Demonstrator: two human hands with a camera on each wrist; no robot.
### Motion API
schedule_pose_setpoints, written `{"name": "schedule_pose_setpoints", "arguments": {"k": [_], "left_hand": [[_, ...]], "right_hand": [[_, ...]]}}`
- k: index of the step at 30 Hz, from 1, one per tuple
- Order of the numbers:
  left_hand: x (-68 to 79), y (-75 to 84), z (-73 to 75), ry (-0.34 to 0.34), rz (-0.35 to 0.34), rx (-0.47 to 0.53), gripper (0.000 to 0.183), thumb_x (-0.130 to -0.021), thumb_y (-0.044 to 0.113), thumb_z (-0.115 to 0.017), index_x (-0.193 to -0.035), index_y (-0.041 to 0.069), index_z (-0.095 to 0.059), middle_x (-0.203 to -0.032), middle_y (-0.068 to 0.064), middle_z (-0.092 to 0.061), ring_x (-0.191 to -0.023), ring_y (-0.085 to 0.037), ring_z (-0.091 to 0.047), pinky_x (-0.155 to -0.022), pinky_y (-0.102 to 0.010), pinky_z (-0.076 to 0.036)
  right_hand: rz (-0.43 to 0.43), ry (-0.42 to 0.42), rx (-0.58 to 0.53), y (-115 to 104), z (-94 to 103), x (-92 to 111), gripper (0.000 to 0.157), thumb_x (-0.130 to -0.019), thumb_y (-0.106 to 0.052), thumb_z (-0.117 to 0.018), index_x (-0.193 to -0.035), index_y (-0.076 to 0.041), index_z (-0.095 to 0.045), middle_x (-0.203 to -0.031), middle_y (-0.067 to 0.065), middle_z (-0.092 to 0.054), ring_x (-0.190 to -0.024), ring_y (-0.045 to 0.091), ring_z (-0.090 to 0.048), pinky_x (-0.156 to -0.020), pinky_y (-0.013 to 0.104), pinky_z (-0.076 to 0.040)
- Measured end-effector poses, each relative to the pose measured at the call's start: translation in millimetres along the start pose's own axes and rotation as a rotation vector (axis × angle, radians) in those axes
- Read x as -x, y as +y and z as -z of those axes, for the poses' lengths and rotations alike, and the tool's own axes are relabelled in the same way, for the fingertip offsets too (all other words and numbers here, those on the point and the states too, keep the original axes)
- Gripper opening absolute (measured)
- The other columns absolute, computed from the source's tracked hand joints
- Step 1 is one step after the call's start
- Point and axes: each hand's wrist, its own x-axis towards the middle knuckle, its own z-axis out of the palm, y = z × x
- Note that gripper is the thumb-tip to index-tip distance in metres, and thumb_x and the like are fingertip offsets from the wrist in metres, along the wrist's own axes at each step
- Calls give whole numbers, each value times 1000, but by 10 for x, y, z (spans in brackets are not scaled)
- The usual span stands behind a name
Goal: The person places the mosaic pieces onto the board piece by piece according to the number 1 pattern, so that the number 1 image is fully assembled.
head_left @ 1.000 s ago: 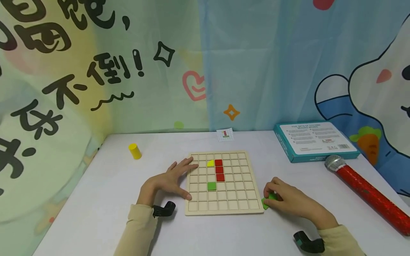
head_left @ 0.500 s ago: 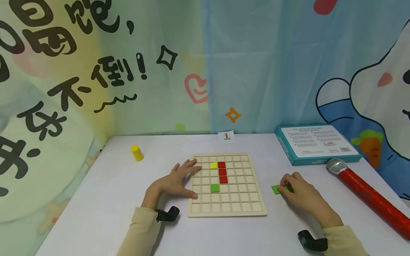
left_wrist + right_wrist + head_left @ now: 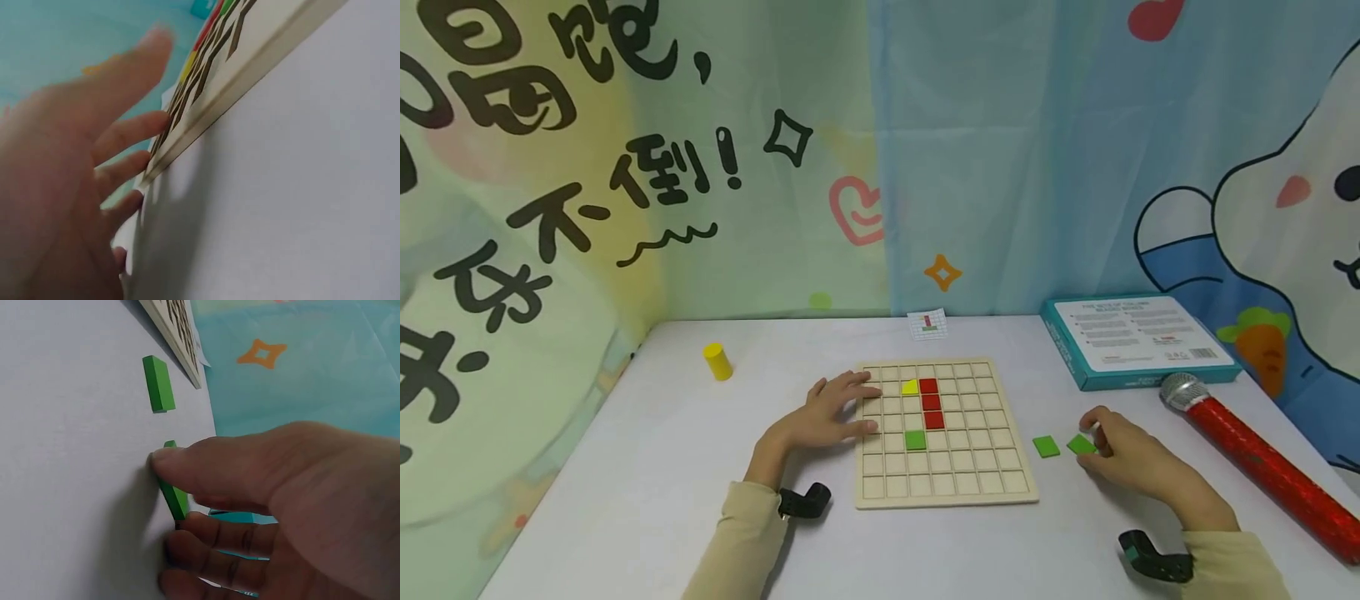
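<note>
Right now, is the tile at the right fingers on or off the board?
Off: the green tile is outside the board, a second tile between them.

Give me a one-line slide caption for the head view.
Left hand at a gridded board, right hand touching a green tile, a second tile lying between tile and board.

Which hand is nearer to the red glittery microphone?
Right. The right hand is left of the red glittery microphone, at a green square tile; the left hand is farther, at the wooden grid board's left edge.
</note>
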Motion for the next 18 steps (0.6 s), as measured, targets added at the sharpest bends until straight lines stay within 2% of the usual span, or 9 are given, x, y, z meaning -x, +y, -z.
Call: {"name": "schedule_pose_setpoints", "arguments": {"k": [5, 9, 13, 18], "left_hand": [[-205, -24, -42, 131, -17, 76, 36, -93, 36, -57, -127, 23, -58, -148, -6, -39, -139, -29, -30, -112, -55, -12], [-333, -62, -93, 287, 1, 91, 30, -93, 30, -57, -121, 21, -61, -141, -10, -45, -132, -33, -39, -105, -56, -19], [-360, -114, -148, 406, 24, 98, 24, -92, 24, -58, -115, 19, -64, -135, -9, -51, -128, -33, -44, -102, -54, -24], [-315, -139, -221, 466, -6, 50, 18, -91, 20, -61, -108, 19, -68, -130, -10, -56, -123, -35, -49, -100, -56, -28]], "right_hand": [[1, 19, 0, 26, 29, 36, 38, -80, -16, -71, -109, 2, -54, -87, 8, -55, -77, 18, -50, -67, 33, -48], [-2, 37, -14, 6, 28, 48, 38, -80, -16, -71, -110, 1, -54, -87, 7, -56, -77, 18, -51, -68, 33, -50], [1, 66, -18, -15, 8, 62, 34, -80, -15, -71, -107, 0, -56, -88, 7, -56, -78, 18, -52, -70, 34, -51], [9, 112, -18, -37, -13, 78, 31, -80, -13, -71, -106, -3, -58, -87, 5, -55, -78, 16, -50, -68, 29, -49]]}}
